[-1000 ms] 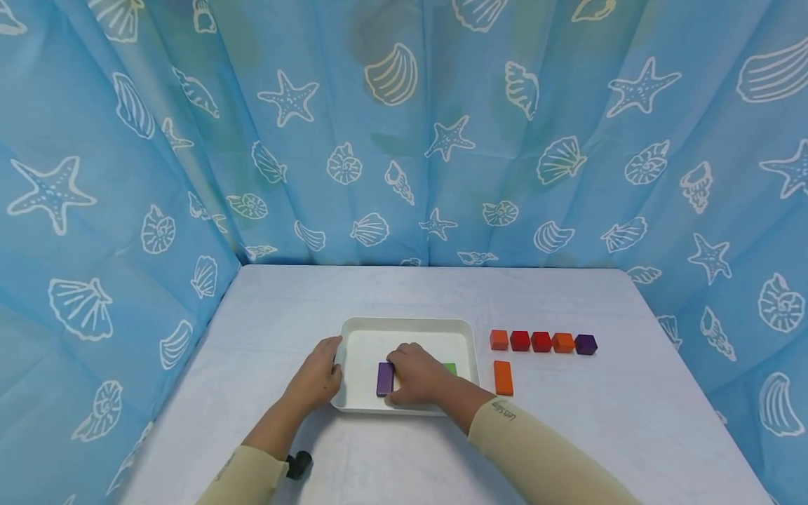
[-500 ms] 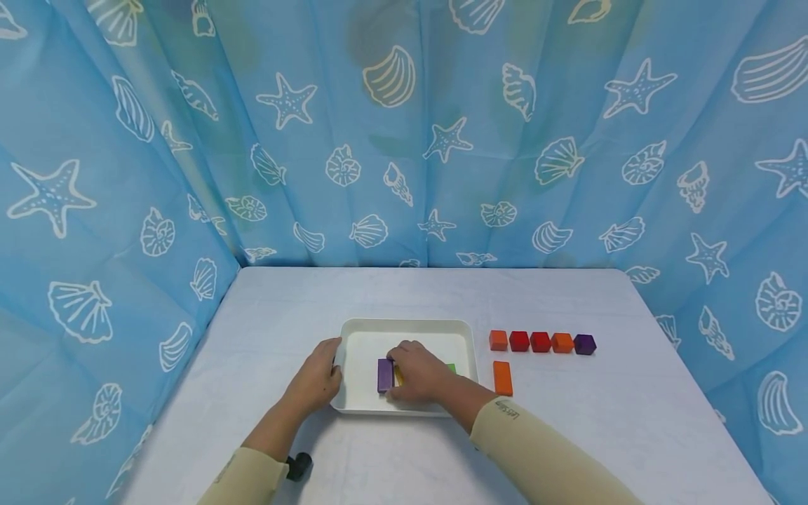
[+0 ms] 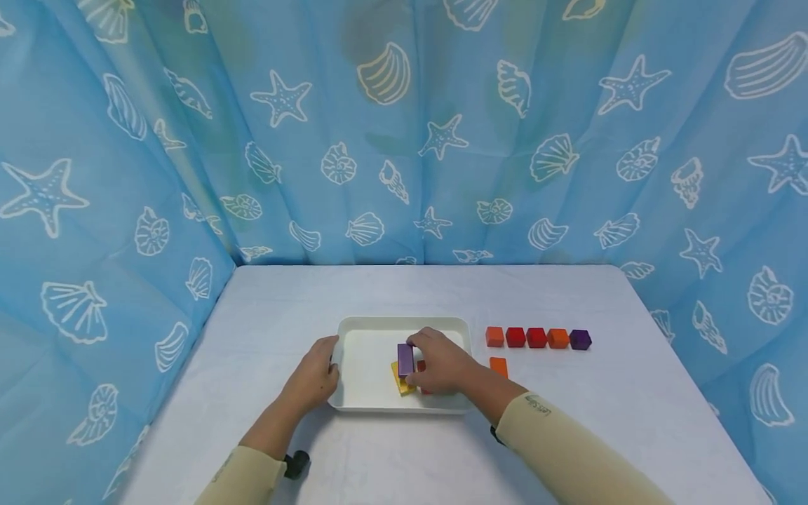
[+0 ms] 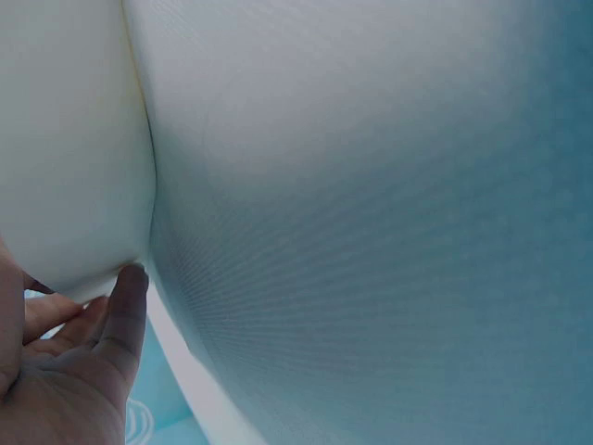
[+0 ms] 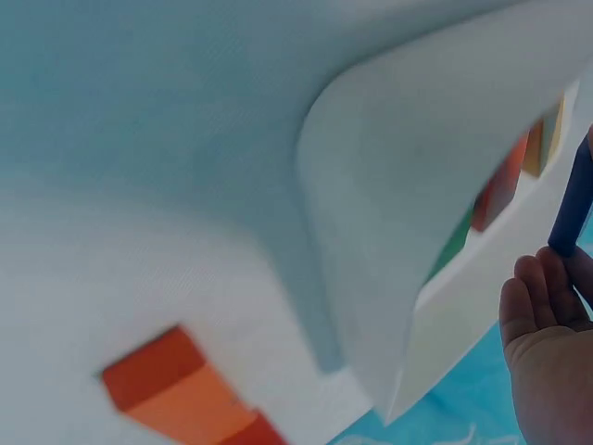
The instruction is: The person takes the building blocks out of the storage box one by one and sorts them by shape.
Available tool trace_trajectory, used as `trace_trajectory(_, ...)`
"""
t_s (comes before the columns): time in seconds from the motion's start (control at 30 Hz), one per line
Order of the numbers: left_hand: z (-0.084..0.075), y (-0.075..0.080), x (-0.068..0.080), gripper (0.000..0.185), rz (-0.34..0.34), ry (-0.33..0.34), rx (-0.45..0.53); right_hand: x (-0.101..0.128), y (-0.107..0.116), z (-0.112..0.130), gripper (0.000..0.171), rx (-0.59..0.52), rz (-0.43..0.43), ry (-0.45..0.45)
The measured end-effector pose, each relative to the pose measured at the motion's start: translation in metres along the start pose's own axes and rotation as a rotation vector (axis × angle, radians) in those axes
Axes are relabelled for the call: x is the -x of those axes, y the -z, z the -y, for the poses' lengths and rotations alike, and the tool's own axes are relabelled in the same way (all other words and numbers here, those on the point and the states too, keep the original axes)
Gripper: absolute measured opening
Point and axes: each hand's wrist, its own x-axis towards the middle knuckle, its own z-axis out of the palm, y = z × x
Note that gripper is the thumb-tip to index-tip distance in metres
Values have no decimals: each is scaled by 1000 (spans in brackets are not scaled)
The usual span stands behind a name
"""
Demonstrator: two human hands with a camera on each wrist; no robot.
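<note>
My right hand (image 3: 442, 365) pinches a purple rectangular block (image 3: 405, 360) over the white tray (image 3: 366, 403), thumb at its near end and fingers at its far end. In the right wrist view the same block (image 5: 574, 199) looks dark and is raised above the tray floor. Below it a yellow block (image 3: 398, 379) lies tilted, and a red block (image 3: 424, 391) is partly covered by the hand. A green block (image 5: 451, 248) shows only in the right wrist view. My left hand (image 3: 309, 377) rests against the tray's left side, fingertips at its outer wall (image 4: 74, 185).
Right of the tray stands a row of small cubes, with a red cube (image 3: 515, 337) near its left end and a purple cube (image 3: 581, 340) at its right end. An orange rectangular block (image 3: 499, 367) lies nearer, by the right forearm. A blue shell-patterned curtain (image 3: 442, 175) hangs behind the table (image 3: 284, 294).
The purple block has been lifted by my right hand and moved right, from beside the yellow block to above it. The yellow and red blocks have come into view. My left hand stays at the tray.
</note>
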Motion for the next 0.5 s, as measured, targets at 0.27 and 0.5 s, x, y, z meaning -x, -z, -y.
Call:
trace_trajectory(0.27, -4, 3, 3, 57, 0, 10, 6, 9, 24, -19, 76, 0, -47, -98)
trace_trajectory(0.5, -5, 4, 3, 58, 15, 15, 7, 25, 49, -53, 79, -12, -97, -177)
